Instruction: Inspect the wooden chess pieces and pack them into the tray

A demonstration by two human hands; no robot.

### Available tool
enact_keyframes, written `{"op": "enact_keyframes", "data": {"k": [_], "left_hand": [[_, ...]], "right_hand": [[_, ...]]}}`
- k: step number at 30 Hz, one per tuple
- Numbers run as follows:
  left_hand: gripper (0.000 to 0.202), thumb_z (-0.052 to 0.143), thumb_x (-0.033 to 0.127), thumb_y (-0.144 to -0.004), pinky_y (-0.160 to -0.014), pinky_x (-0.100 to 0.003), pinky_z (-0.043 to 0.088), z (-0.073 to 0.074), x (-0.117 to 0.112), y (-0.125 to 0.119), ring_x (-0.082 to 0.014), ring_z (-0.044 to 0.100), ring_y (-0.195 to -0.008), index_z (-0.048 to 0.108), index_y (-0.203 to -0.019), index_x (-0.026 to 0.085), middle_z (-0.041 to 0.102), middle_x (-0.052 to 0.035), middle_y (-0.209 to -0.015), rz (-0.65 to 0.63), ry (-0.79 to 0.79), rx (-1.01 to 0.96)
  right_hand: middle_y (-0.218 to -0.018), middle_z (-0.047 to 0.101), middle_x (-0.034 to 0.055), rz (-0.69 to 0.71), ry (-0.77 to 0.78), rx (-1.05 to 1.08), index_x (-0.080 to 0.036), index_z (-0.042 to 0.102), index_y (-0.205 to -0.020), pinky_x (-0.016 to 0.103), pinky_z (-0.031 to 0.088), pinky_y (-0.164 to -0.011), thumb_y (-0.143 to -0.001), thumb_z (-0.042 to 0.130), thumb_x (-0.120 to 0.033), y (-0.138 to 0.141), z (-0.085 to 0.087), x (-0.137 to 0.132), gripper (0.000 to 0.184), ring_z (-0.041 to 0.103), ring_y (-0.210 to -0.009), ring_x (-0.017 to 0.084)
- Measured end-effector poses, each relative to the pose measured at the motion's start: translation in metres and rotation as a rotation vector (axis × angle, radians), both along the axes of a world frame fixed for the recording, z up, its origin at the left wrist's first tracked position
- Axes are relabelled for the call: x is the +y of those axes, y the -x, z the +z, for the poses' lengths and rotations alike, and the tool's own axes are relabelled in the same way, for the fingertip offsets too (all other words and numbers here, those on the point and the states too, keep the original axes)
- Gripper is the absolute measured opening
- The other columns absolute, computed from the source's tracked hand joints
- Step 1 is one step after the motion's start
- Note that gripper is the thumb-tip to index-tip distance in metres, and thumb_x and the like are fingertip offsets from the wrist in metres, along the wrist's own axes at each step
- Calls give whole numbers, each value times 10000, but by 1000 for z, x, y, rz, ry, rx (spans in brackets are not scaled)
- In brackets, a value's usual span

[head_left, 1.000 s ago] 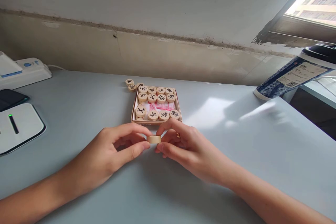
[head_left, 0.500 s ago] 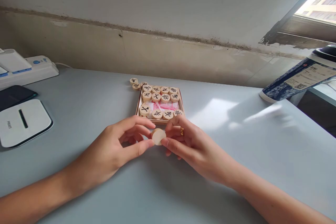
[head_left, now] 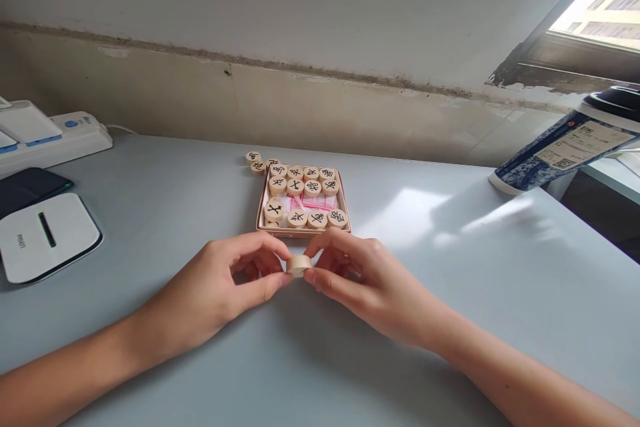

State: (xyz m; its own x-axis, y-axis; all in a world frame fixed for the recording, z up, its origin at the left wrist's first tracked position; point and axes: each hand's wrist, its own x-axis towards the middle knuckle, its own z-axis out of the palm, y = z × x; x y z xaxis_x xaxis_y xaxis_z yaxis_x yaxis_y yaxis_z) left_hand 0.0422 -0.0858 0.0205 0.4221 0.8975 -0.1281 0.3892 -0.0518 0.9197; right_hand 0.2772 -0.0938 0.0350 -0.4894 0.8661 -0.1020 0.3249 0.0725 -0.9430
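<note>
A round wooden Chinese chess piece (head_left: 299, 265) is held between my two hands, its rim turned toward me and no character showing. My left hand (head_left: 240, 273) pinches its left side with thumb and forefinger. On the opposite side, the thumb and forefinger of my right hand (head_left: 350, 270) grip it too. Just beyond my fingers lies a shallow box (head_left: 304, 233) with several black-marked chess pieces in rows along its back and front. Red-and-white printed wrapping (head_left: 320, 202) shows between the rows. A few loose pieces (head_left: 257, 167) lie outside its back left corner.
At the left are a power strip (head_left: 93, 140) with plugs, a dark phone-like slab (head_left: 33, 187) and a white rounded device (head_left: 50, 240). A blue patterned tumbler (head_left: 555, 150) stands at the right near the desk (head_left: 450, 280) edge. A wall runs behind.
The chess piece has tipped from showing its blank face to showing mostly its rim. My right forefinger has come round onto it. The view has shifted slightly.
</note>
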Motion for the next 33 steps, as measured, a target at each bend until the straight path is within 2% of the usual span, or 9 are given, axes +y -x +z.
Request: {"op": "enact_keyframes", "data": {"k": [3, 11, 14, 18, 22, 27, 33], "left_hand": [[145, 740, 439, -903, -679, -199, 570, 0, 0, 1, -158, 715, -764, 749, -976, 314, 788, 48, -845, -4, 1, 1], [226, 689, 521, -969, -784, -224, 592, 5, -1, 3, -191, 761, -924, 746, -1043, 315, 825, 22, -997, 5, 27, -41], [252, 643, 529, -998, -751, -204, 573, 8, 1, 3, -163, 729, -836, 773, -965, 315, 807, 35, -894, 10, -25, -53], [174, 730, 453, -934, -675, -180, 546, 8, 4, 1, -136, 696, -720, 761, -867, 296, 764, 56, -755, 31, -27, -66], [117, 769, 400, -908, -765, -180, 575, 6, 4, -1, -144, 756, -837, 725, -901, 292, 804, 59, -838, 22, 41, -129], [165, 804, 380, -879, -805, -191, 598, 4, 4, -2, -147, 782, -875, 684, -947, 290, 813, 56, -869, 37, 97, -177], [198, 829, 402, -851, -772, -238, 609, 7, 2, -1, -172, 756, -838, 699, -910, 265, 784, 29, -880, 62, 69, -141]], "right_hand": [[-702, 627, -59, 1, 16, 12, -223, 600, -1024, 231, 401, -550, -997, 623, -299, -1, 0, 0, 84, 516, -602, 101], [-738, 624, -61, -11, 39, 102, -227, 576, -934, 237, 394, -583, -979, 647, -239, 0, -1, 1, 85, 526, -644, 95], [-781, 618, -51, 2, 40, 161, -223, 588, -929, 242, 413, -605, -970, 668, -239, -1, 0, 2, 91, 531, -670, 96], [-881, 624, -24, 26, 69, 213, -210, 616, -914, 243, 463, -671, -948, 697, -216, -2, 3, 2, 88, 566, -769, 105], [-947, 639, -4, 48, 62, 171, -197, 648, -939, 241, 461, -679, -964, 661, -201, -2, 3, 2, 28, 565, -797, 108], [-830, 589, -33, 22, 66, 136, -206, 591, -900, 237, 363, -566, -976, 617, -197, 0, 0, 2, 81, 450, -654, 92], [-857, 611, -10, 25, 50, 22, -208, 625, -966, 252, 410, -594, -1005, 612, -288, -1, 1, 1, 90, 513, -686, 113]]}}
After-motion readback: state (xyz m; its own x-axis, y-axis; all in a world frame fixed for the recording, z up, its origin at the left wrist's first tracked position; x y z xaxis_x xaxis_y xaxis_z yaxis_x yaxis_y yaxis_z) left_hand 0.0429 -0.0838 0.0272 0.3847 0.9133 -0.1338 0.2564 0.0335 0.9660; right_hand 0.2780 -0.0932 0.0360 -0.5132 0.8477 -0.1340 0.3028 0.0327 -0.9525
